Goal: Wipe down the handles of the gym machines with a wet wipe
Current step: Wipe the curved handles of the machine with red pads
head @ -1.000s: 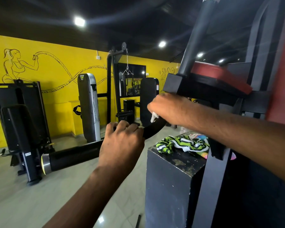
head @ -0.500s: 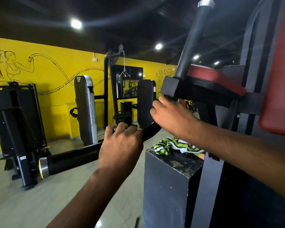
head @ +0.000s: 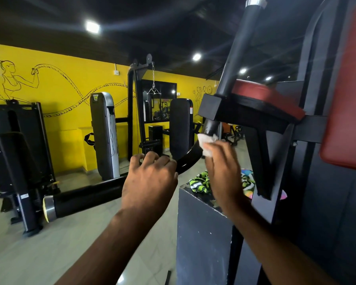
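A black curved machine handle (head: 86, 197) runs from its steel end cap at lower left up to the bracket under the red pad. My left hand (head: 150, 182) grips this handle near its bend, fingers curled over the top. My right hand (head: 222, 171) holds a crumpled white wet wipe (head: 207, 144) against the upper stretch of the bar, just below the black bracket (head: 214, 108). The part of the bar under both hands is hidden.
A black weight-stack box (head: 201, 233) stands below my right arm with a green striped cloth (head: 199, 181) on top. A red seat-back pad (head: 345, 99) fills the right edge. Other black machines (head: 105, 134) line the yellow wall across a tiled floor.
My right hand has turned and slid down the bar from the bracket, so the white wipe now shows above my fingers. My left hand has kept its grip on the handle.
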`<state>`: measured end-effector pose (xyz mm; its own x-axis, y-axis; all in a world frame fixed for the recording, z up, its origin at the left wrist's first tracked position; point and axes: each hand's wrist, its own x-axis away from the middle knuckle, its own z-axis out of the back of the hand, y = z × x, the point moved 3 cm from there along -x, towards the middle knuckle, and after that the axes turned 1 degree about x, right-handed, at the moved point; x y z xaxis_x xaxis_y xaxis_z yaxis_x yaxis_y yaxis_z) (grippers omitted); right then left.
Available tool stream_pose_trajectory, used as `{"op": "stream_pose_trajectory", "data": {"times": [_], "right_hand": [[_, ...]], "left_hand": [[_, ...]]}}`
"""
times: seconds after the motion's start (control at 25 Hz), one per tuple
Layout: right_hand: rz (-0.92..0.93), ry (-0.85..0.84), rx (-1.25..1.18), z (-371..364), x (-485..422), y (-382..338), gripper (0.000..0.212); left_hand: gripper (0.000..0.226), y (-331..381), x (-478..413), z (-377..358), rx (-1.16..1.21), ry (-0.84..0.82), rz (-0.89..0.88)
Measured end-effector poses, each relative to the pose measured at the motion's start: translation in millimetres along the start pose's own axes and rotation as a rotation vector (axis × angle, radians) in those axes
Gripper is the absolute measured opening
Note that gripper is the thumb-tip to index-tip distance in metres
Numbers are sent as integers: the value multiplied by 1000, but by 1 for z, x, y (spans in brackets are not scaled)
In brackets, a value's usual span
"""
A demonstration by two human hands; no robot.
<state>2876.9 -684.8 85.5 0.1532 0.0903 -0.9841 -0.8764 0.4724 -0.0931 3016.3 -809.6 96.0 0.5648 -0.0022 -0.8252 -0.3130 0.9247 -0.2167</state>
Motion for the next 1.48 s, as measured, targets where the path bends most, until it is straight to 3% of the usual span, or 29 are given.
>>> {"op": "stream_pose_trajectory", "data": {"times": [0.12, 0.24, 0.36, 0.48, 0.88, 1.08, 1.16, 1.28, 1.48], "right_hand": [[-468, 121, -458, -17, 16, 6, 24], [-918, 63, -993, -31, 5, 5, 27], [-1030, 36, -1344, -29, -17, 6, 32], [-1043, 18, -1442, -28, -28, 13, 33], [-1048, 266, -1458, -24, -20, 7, 26], [-978, 197, -1093, -33, 1, -1, 28], [-798, 326, -904, -27, 2, -5, 25], [-350, 323, -505, -22, -10, -11, 28], [-100, 296, -192, -21, -21, -15, 22]], "left_hand": [[26, 3, 1, -1, -1, 7, -4], [23, 2, -2, -1, 5, 17, 5], [23, 1, -4, -2, -7, 7, 6], [25, 3, -3, -4, -1, -5, 2], [26, 7, -7, -5, -16, -10, -11], [27, 5, -5, -5, -26, -8, -9], [26, 6, -6, -5, -19, 2, -7], [25, 8, -7, -4, -8, 1, -5], [27, 6, -5, -5, -13, -10, -2]]}}
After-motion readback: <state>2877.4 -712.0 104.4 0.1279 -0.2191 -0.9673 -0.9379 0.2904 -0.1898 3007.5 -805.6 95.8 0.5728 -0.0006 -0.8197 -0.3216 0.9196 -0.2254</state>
